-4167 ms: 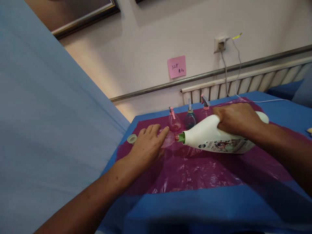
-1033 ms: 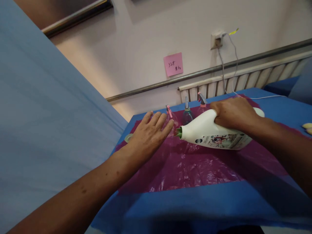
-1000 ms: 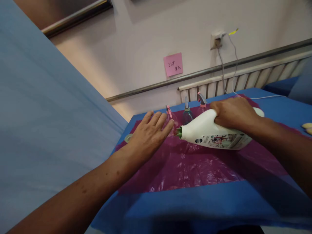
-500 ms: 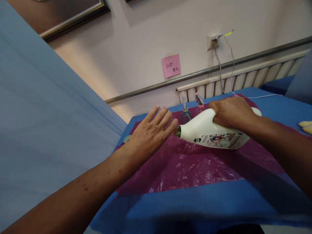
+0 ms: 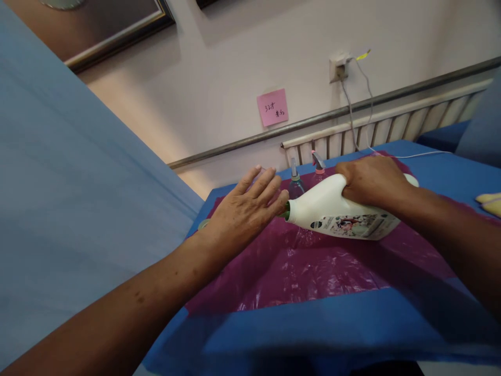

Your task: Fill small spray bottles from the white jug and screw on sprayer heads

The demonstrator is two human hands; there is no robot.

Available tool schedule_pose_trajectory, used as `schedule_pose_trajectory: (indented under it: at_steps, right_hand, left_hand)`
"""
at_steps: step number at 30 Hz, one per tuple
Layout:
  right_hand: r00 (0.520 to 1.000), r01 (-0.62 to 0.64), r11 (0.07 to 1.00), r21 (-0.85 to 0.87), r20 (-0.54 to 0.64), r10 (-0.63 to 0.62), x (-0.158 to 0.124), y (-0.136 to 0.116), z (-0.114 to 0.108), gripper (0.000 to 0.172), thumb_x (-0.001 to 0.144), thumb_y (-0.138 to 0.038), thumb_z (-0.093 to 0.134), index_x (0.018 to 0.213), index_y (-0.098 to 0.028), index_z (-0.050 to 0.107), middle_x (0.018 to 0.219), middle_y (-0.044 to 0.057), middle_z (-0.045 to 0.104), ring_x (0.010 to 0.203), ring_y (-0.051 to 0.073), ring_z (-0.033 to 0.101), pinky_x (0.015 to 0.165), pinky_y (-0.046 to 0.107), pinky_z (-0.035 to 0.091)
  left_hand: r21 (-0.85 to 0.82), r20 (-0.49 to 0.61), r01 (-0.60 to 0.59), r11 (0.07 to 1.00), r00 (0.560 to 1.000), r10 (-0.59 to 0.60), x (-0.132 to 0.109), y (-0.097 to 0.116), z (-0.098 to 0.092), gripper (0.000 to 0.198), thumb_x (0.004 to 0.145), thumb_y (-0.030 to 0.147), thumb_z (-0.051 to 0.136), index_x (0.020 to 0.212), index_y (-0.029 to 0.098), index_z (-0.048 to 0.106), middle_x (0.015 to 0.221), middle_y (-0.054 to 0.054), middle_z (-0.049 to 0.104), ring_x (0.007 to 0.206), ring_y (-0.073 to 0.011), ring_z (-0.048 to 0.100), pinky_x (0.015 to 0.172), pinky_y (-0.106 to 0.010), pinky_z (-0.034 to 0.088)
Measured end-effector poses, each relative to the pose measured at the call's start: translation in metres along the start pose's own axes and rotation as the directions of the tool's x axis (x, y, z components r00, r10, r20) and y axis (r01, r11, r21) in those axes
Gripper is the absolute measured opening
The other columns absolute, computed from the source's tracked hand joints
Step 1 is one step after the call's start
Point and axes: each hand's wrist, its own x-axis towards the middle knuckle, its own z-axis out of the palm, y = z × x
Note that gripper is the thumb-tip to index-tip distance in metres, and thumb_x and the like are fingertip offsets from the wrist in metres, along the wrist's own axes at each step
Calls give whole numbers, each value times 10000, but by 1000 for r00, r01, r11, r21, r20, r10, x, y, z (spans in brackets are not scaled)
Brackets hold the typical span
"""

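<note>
My right hand (image 5: 368, 180) grips a white laundry detergent bottle (image 5: 319, 201) by its handle. The bottle lies tilted almost level, its open mouth with a green inner spout facing left. My left hand (image 5: 250, 203) is at that mouth, back of the hand toward me and fingers curved. A faint clear edge shows by its fingertips, but what they hold is hidden behind the hand. Behind the bottle stand a bluish spray bottle (image 5: 296, 187) and another spray bottle with a pink collar (image 5: 319, 169). A pale round piece (image 5: 203, 223) shows partly beside my left wrist.
A purple plastic sheet (image 5: 313, 271) covers part of the blue table (image 5: 305, 324). Blue curtain fabric (image 5: 78, 183) hangs at left. Behind are a radiator (image 5: 391, 125), a wall outlet (image 5: 337, 69) with cables and a pink note (image 5: 273, 107). Something yellow (image 5: 489, 202) lies at right.
My left hand has shifted slightly right, closer to the bottle mouth, and covers more of the green spout. The detergent bottle stays at nearly the same tilt in my right hand.
</note>
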Motion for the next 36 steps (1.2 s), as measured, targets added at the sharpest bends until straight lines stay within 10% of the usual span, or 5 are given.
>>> schedule_pose_trajectory:
  at_steps: [13,25,36]
  right_hand:
    - [999,-41,999,6,19,41,-2,9,1,315,941,-330,561,1129,-215,786,926,139,754,739,229,512,705,393,238]
    - [995,-98,995,-2,1,98,-12,21,2,263,998,-367,546,1118,-238,742,1037,159,830,861,300,707,676,391,244]
    - [980,-199,980,-13,-27,199,-21,38,4,291,1017,-352,535,1167,-225,749,1129,211,848,1010,396,780,722,399,374]
  left_hand:
    - [-20,-108,51,998,993,-53,-7,-2,10,669,1027,-18,610,1652,216,565,1762,-194,543,1740,-400,416,1469,-671,279]
    - [-150,-226,359,921,895,-385,-16,16,34,668,995,89,697,1617,284,548,1633,-165,617,1566,-390,567,1398,-697,357]
    - [-717,-51,461,523,713,-699,-5,60,81,745,960,315,851,1626,269,521,1543,-159,700,1387,-384,675,1163,-610,566]
